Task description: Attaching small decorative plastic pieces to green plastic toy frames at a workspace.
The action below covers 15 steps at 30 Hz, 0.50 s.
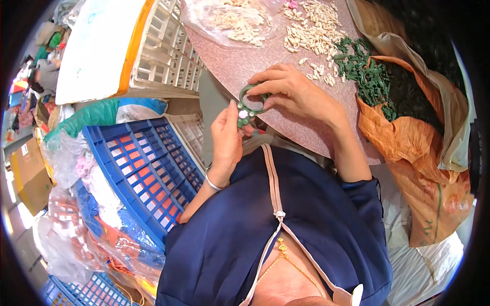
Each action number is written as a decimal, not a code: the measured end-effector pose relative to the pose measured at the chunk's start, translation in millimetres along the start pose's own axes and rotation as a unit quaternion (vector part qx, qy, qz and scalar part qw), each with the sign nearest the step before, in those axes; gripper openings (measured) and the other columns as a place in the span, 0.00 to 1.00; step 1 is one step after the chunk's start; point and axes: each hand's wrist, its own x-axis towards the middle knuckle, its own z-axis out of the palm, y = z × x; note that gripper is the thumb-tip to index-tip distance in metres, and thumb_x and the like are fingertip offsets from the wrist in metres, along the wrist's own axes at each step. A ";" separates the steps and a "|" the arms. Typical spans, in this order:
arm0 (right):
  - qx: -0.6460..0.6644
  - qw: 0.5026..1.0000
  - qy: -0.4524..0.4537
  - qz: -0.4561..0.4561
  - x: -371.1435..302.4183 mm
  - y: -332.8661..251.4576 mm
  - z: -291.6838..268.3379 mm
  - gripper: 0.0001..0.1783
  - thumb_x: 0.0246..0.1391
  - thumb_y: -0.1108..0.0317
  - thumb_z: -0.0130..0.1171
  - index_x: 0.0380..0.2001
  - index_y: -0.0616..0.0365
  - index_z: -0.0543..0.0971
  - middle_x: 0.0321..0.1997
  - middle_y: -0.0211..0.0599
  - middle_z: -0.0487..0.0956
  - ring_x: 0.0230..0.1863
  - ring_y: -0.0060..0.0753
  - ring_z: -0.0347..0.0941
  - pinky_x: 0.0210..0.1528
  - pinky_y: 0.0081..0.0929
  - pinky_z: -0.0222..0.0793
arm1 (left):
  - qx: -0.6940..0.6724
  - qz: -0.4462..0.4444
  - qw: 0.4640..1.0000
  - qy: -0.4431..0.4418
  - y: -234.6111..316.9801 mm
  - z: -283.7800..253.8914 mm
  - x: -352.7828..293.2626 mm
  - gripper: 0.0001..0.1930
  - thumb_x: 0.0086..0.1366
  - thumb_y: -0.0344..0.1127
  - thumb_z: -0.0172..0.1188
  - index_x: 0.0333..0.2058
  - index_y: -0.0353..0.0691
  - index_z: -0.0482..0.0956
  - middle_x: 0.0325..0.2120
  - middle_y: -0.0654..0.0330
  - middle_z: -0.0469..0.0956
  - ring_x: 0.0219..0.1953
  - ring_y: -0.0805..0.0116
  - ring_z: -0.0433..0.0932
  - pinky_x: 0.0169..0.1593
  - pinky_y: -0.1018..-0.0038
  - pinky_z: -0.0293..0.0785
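Just off the table's edge, both my hands hold a green plastic ring piece with a knobbed end and a white flower-shaped spot. My left hand pinches the knobbed end between thumb and fingers. Curled around the ring's far side are the thumb and fingers of my right hand. Small cream-white plastic pieces lie loose on the speckled pink table. Beside them is a heap of dark green plastic pieces, to the right of my right hand.
A clear plastic bag of pale pieces lies on the table's far left. White crates and a blue crate stand at left, near plastic bags and a cardboard box. An orange woven sack borders the table at right.
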 end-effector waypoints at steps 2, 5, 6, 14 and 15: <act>-0.003 1.000 0.010 -0.001 -0.9 3.6 0.9 0.18 0.46 0.72 0.68 0.44 0.55 0.84 0.51 0.38 0.81 0.50 0.47 0.74 0.56 0.39 0.68 | 0.022 0.026 0.999 0.026 -6.6 2.2 0.9 0.20 0.76 0.50 0.50 0.36 0.38 0.77 0.25 0.63 0.80 0.19 0.78 0.75 0.26 0.81 0.70; 0.007 1.000 0.021 0.004 -2.1 7.8 -3.2 0.19 0.44 0.74 0.67 0.44 0.56 0.84 0.50 0.38 0.82 0.47 0.47 0.75 0.55 0.39 0.68 | 0.076 0.017 0.997 -0.011 -10.8 -5.6 12.3 0.17 0.73 0.48 0.57 0.35 0.38 0.76 0.29 0.61 0.79 0.23 0.77 0.75 0.27 0.79 0.69; -0.005 0.999 0.034 0.015 -2.9 7.2 -8.1 0.20 0.44 0.75 0.67 0.44 0.56 0.84 0.49 0.37 0.83 0.46 0.47 0.75 0.55 0.39 0.69 | 0.077 0.018 0.997 -0.013 -14.0 -4.0 15.7 0.17 0.73 0.48 0.57 0.35 0.38 0.76 0.29 0.61 0.79 0.23 0.77 0.75 0.27 0.79 0.69; -0.007 0.998 0.059 0.034 -7.6 18.1 -11.3 0.19 0.43 0.77 0.67 0.43 0.58 0.84 0.47 0.33 0.84 0.47 0.45 0.75 0.52 0.38 0.72 | 0.479 0.520 0.702 0.091 -15.7 21.1 22.7 0.26 0.48 0.33 0.77 0.47 0.38 0.81 0.43 0.57 0.80 0.50 0.54 0.74 0.59 0.59 0.65; -0.010 0.998 0.062 0.028 -7.4 18.0 -11.8 0.19 0.43 0.77 0.67 0.43 0.58 0.84 0.47 0.34 0.84 0.47 0.46 0.75 0.52 0.39 0.72 | 0.494 0.517 0.694 0.089 -18.4 16.0 28.0 0.29 0.46 0.37 0.80 0.47 0.38 0.81 0.43 0.56 0.79 0.53 0.52 0.74 0.64 0.52 0.61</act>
